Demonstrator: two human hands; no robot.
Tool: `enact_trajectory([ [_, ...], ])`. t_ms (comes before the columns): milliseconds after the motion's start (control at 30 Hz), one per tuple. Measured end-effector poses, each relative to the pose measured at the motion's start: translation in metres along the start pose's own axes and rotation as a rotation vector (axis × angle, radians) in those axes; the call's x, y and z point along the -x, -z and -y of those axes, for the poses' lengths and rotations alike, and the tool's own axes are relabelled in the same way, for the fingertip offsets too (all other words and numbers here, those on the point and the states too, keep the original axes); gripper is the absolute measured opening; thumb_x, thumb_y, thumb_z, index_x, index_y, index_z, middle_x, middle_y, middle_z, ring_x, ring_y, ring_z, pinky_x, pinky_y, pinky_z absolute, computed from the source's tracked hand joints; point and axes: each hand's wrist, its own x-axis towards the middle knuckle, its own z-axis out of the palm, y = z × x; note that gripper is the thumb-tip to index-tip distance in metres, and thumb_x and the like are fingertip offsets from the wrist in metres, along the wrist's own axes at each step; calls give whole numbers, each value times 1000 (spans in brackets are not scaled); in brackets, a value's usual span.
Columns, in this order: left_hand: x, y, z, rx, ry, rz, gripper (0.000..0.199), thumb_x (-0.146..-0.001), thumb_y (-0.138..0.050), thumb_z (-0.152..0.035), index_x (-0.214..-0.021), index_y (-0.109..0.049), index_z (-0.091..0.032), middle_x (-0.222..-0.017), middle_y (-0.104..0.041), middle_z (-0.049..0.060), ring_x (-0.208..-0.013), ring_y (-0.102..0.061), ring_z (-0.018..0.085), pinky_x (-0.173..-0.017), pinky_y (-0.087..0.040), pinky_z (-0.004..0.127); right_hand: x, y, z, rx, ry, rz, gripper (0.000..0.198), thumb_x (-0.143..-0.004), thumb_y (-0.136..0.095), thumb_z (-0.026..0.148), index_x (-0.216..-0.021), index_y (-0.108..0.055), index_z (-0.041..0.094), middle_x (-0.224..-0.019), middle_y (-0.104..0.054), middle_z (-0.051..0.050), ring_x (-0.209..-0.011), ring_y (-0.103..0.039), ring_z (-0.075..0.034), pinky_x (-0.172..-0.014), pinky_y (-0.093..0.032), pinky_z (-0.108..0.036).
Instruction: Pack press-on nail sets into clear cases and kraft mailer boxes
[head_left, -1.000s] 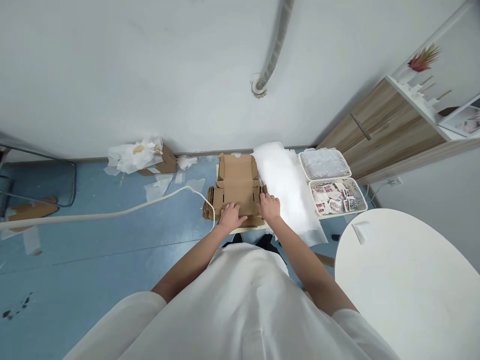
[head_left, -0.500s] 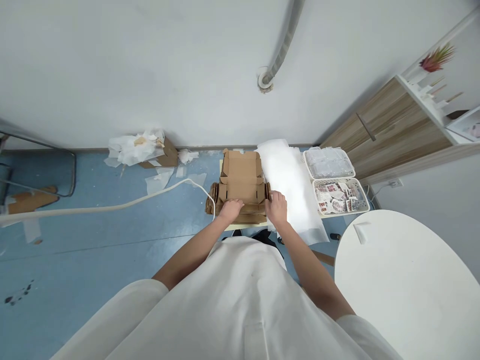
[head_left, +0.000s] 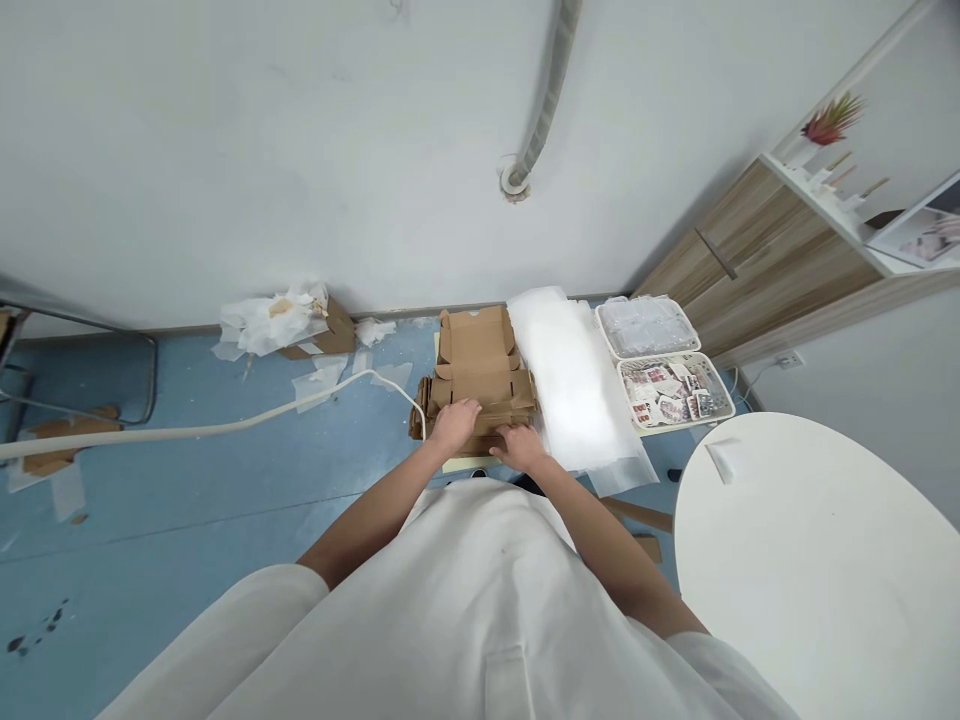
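both hands (head_left: 455,424) on cardboard box (head_left: 480,380) edge

Head cam, steep downward, prob. wide-angle.

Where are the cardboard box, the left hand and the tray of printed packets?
cardboard box (head_left: 478,345): head view, inner face of its open lid.
left hand (head_left: 454,423): head view, back of hand.
tray of printed packets (head_left: 724,392): head view, right rim.

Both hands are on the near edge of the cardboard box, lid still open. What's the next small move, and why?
Probably fold the near front flap up: the left hand and right hand rest on the near edge of the cardboard box, and its lid stands open.
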Motion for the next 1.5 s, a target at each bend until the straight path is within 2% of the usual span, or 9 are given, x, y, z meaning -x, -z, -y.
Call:
enact_trajectory([
  [200, 15, 3, -6, 1, -143, -139, 27, -91, -29, -21, -90, -55, -14, -86, -62, 9, -81, -59, 19, -75, -39, 32, 4, 1, -23, -586, 20, -72, 61, -73, -60, 48, -123, -47, 17, -118, -59, -12, -109, -55, -24, -89, -42, -36],
  [367, 23, -6, -13, 37, -215, -133, 27, -91, -30, -19, -85, -56, -14, -83, -62, 8, -81, -58, 19, -78, -38, 33, 13, 20, -45, -995, -92, -359, 68, -77, -48, 56, -133, -35, 18, -120, -56, -12, -96, -62, -20, -83, -48, -35],
  [500, 23, -7, -19, 86, -241, -130, 27, -91, -31, -20, -85, -56, -15, -84, -63, 7, -81, -58, 17, -77, -38, 32, 19, 43, -46, -896, -253, -344, 66, -80, -44, 56, -134, -33, 19, -106, -63, -9, -71, -65, -16, -77, -49, -34],
  [767, 25, -4, -34, 154, -315, -67, 27, -90, -33, -21, -83, -58, -15, -82, -64, 6, -80, -59, 17, -80, -39, 33, 29, 69, -18, -168, -329, -307, 92, -72, -52, 60, -142, -8, 21, -132, -44, -15, -104, -55, -30, -78, -43, -38],
  [933, 32, -1, -33, 248, -311, -45, 21, -87, -39, -26, -86, -58, -18, -90, -64, 5, -86, -59, 17, -85, -40, 34, 24, 62, -18, -31, -400, -231, 61, -85, -38, 31, -140, -13, 18, -120, -50, -18, -92, -60, -28, -72, -43, -37],
  [1133, 44, 8, -4, 269, 171, -333, 51, -75, -58, -40, -118, -44, -16, -125, -45, 16, -117, -44, 29, -91, -39, 41, 21, 50, -31, -54, -406, -275, 57, -86, -34, 23, -139, -15, 16, -114, -52, -19, -85, -61, -27, -68, -43, -36],
  [1267, 52, 4, 17, 320, 368, -195, 65, -71, -60, -40, -124, -34, -12, -118, -50, 19, -108, -52, 30, -81, -44, 39, 24, 42, -37, -105, -416, -314, 55, -88, -32, 27, -139, -15, 16, -114, -52, -18, -86, -60, -27, -69, -44, -36],
  [1400, 53, -3, 24, 502, 456, 25, 49, -75, -56, -37, -115, -41, -13, -93, -64, 12, -90, -61, 26, -70, -45, 33, 33, 35, -38, -129, -424, -329, 59, -86, -34, 25, -140, -12, 15, -118, -50, -19, -86, -60, -27, -69, -44, -37],
  [1500, 49, -5, 20, 536, 442, 50, 34, -75, -55, -27, -106, -47, -15, -83, -65, 7, -81, -62, 22, -66, -44, 29, 41, 30, -39, -152, -428, -320, 61, -84, -34, 23, -141, -12, 16, -122, -48, -18, -85, -60, -26, -69, -44, -37],
])
